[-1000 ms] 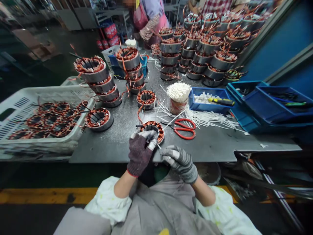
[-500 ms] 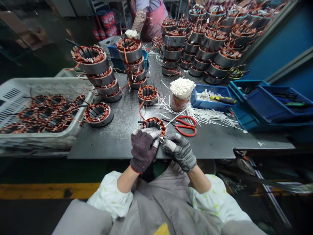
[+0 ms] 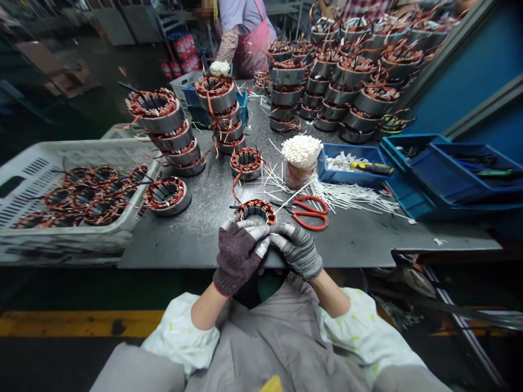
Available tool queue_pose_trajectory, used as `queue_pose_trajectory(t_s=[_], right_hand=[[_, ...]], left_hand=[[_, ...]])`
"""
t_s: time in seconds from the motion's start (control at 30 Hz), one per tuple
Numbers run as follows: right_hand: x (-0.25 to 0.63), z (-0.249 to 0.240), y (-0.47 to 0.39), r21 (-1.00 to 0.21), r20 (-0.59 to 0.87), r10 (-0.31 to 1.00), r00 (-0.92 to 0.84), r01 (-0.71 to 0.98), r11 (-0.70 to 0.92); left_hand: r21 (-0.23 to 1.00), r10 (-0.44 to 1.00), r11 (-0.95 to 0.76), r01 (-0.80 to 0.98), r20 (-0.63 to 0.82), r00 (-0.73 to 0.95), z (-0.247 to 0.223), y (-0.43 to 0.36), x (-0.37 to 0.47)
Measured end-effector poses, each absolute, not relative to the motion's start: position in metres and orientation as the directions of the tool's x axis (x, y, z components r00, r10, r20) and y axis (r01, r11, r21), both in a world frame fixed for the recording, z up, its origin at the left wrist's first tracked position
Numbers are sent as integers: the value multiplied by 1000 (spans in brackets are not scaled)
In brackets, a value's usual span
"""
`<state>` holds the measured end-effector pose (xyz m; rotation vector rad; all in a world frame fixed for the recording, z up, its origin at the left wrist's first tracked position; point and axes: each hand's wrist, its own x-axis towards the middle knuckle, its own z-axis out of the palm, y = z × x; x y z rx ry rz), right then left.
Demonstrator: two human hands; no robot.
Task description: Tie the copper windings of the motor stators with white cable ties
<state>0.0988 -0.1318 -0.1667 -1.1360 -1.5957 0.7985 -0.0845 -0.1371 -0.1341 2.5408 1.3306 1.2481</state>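
The grey tabletop spreads before me, its near edge just past my lap. Beyond the far edge stands a person in a pink apron. Toward the far right corner, many steel-and-copper rings are piled in columns. At the left edge a white crate holds more rings, and two tall stacks rise near its far end, the front one leaning. Blue bins sit at the right edge, with a smaller blue tray on their left.

My gloved left hand has its fingers bent over the near side of the wound ring; I can't tell how firmly they grip. My right hand, fingers drawn together, meets the left fingertips at the ring's near right; whatever it might hold is hidden. The ring lies flat near the middle of the near edge.

Past it, a cup is packed with white sticks. Red-handled scissors lie right of my ring, a yellow-and-black tool rests across the small tray, and thin white strips are strewn in front of that tray.
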Motion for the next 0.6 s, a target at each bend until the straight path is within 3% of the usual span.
queue_pose_trajectory(t_s=[0.13,0.2,0.33,0.4,0.5,0.6], right_hand=[[104,-154,-130,-755,409,893,-188,479,447],[102,-140,-130,-743,416,892,-175,500,445],[109,-111,-131,-878,462,880,111,197,437],[118,-104,-129,-892,451,865,221,140,429],[122,-106,-123,-855,377,922,-85,350,382],[109,-116,-119,-717,244,884,-400,539,442]], left_hand=[[357,705,-645,676,619,346,-134,-136,-85],[371,726,-620,692,605,327,-134,-137,-84],[402,775,-537,742,582,245,-134,-138,-78],[408,784,-522,749,574,235,-133,-137,-77],[400,783,-525,751,573,243,-132,-138,-79],[356,765,-538,764,586,266,-131,-139,-81]])
